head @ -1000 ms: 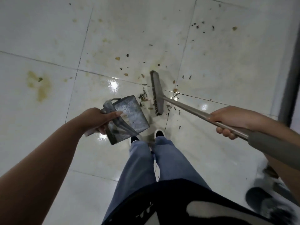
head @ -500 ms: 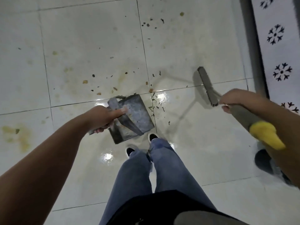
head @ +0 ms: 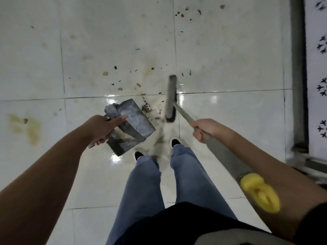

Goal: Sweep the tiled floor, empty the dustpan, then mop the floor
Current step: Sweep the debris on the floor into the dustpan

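Note:
My left hand (head: 103,129) grips the handle of a grey metal dustpan (head: 136,124), held low over the white tiled floor (head: 113,41) just ahead of my feet. My right hand (head: 207,129) grips the long grey handle of a broom whose yellow end cap (head: 260,193) lies against my forearm. The blurred broom head (head: 171,99) stands on the floor right of the dustpan's open edge. Dark crumbs and leaf bits (head: 148,108) lie between the broom head and the dustpan. More specks (head: 123,80) are scattered farther out.
Yellowish stains (head: 26,126) mark the tile at the left. A grey metal frame (head: 299,71) runs along the right, with a white patterned surface (head: 318,68) beyond it. My shoes (head: 175,142) and jeans fill the lower middle.
The broom head has swung back left, from out at the right to close beside the dustpan. The view has shifted slightly; the dustpan stays in my left hand.

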The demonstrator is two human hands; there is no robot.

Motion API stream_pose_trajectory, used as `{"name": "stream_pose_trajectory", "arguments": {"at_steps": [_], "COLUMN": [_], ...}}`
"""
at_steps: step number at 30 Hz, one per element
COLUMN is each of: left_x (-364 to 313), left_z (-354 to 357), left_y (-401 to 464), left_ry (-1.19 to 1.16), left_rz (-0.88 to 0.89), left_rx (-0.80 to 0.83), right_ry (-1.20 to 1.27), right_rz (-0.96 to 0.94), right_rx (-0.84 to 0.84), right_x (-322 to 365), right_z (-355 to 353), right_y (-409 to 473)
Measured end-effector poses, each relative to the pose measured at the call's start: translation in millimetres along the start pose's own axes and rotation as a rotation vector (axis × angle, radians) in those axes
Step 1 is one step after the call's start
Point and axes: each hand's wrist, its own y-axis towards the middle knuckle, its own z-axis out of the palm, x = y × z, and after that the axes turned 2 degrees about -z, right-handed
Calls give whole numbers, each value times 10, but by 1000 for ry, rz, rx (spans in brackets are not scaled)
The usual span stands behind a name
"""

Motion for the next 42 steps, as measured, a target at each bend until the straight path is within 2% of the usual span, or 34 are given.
{"name": "stream_pose_trajectory", "arguments": {"at_steps": [4,10,17,20,24,28,30,36,38,40,42], "left_x": [391,801,997,1055,1056,988,976,987,1004,1044,1098], "left_z": [-234,-411,-256,-197,-124,-66,-94,-156,-133,-107,-99], "left_y": [-39,26,215,225,262,256,246,161,145,138,135], "left_ry": [-42,7,183,243,211,163,141,87,73,80,104], "left_rz": [-6,7,56,77,104,97,100,93,90,76,56], "left_rx": [-15,50,112,140,143,91,55,53,60,55,38], "right_ry": [-8,-121,-139,-150,-77,178,213,-295,-443,-524,-494], "right_rz": [-16,-131,29,67,-6,18,8,-140,-136,-76,-22], "right_rx": [51,-205,-363,-322,-140,18,44,-191,-240,-231,-172], "right_x": [68,-466,-876,-932,-954,-853,-828,-1012,-967,-871,-750], "right_z": [420,356,183,442,891,774,659,693,720,770,853], "right_y": [-128,-445,-403,-240,-192,-348,-459,-504,-362,-202,-102]}}
